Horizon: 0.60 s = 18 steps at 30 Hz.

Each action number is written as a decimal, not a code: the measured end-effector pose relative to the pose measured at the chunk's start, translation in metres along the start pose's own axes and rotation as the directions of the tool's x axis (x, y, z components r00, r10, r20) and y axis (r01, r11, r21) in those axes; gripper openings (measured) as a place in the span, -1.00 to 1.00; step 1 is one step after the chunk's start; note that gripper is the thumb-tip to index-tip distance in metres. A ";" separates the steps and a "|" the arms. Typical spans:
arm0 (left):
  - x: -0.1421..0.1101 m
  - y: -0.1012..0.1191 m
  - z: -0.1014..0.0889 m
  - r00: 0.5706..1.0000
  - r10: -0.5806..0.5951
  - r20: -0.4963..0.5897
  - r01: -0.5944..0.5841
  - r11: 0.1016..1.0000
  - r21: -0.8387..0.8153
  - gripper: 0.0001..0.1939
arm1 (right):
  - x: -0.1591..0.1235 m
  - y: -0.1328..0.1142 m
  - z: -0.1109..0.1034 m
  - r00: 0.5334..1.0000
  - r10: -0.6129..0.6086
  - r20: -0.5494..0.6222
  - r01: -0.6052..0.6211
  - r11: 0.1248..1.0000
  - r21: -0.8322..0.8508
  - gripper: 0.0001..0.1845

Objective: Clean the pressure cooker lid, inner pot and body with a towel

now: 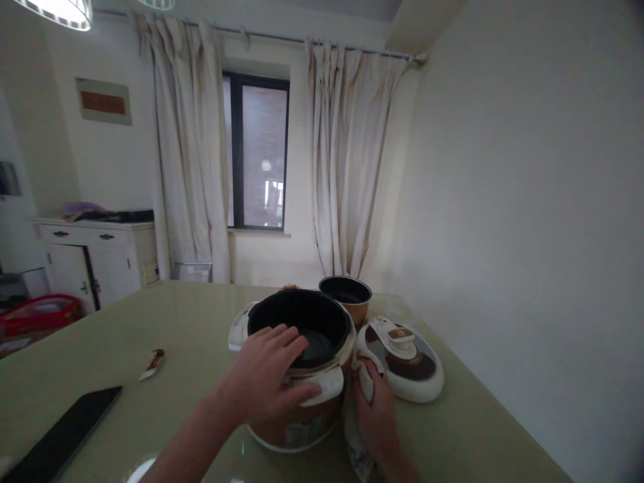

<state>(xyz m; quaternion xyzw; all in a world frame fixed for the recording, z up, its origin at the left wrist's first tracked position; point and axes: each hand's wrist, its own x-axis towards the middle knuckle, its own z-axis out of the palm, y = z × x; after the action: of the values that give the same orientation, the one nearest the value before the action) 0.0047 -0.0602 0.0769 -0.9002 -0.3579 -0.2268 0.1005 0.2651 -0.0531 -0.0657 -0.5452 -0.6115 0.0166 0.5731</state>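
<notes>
An electric pressure cooker (296,429) with a white rim, side handles and a copper-coloured body stands on the table, its dark inside uncovered. Over its near rim lies my left hand (269,372), fingers stretched out and flat, thumb along the near white handle. A pale cloth (355,429) is bunched in my right hand (373,406), whose fingers close round it against the cooker's right side. To the right rests the cooker's lid (410,365), white with a brown top and a white knob. Behind stands a black-lined inner pot (347,295) with a copper-coloured outside.
A dark flat slab (65,433) lies at the table's left front. Near it is a small brown-and-white object (152,364). The pale green table (191,335) meets a wall on the right. A white cabinet (108,255) and a red basket (45,315) stand at the left.
</notes>
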 end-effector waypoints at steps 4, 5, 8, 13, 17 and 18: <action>-0.001 -0.008 0.016 0.998 -0.065 0.000 0.065 0.997 0.033 -0.51 | 0.032 -0.002 0.001 0.998 0.025 -0.064 -0.024 0.999 0.021 -0.54; -0.001 -0.008 0.020 0.998 -0.070 -0.004 0.070 0.997 0.025 -0.51 | 0.046 -0.003 0.001 0.997 0.026 -0.079 -0.025 1.000 0.019 -0.52; -0.003 -0.007 0.022 0.998 -0.064 0.003 0.064 0.998 -0.004 -0.46 | 0.086 0.000 0.001 0.998 0.043 -0.037 -0.042 0.999 0.028 -0.47; -0.002 -0.009 0.013 1.000 0.004 0.010 -0.003 0.997 -0.077 -0.21 | 0.109 0.010 0.001 0.995 0.065 0.072 -0.070 0.995 0.071 -0.45; -0.002 -0.011 0.016 0.999 -0.003 -0.037 0.000 0.998 -0.070 -0.20 | 0.088 0.007 -0.005 0.999 0.043 0.018 -0.043 0.998 0.045 -0.46; -0.003 -0.011 0.019 0.999 -0.006 -0.053 0.002 0.998 -0.063 -0.22 | 0.077 0.005 -0.006 0.999 0.038 0.012 -0.038 0.999 0.033 -0.47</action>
<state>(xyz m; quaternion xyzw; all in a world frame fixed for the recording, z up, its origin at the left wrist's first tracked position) 0.0013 -0.0472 0.0592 -0.8959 -0.3496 -0.2619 0.0811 0.2919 -0.0019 -0.0140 -0.5470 -0.6039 0.0409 0.5783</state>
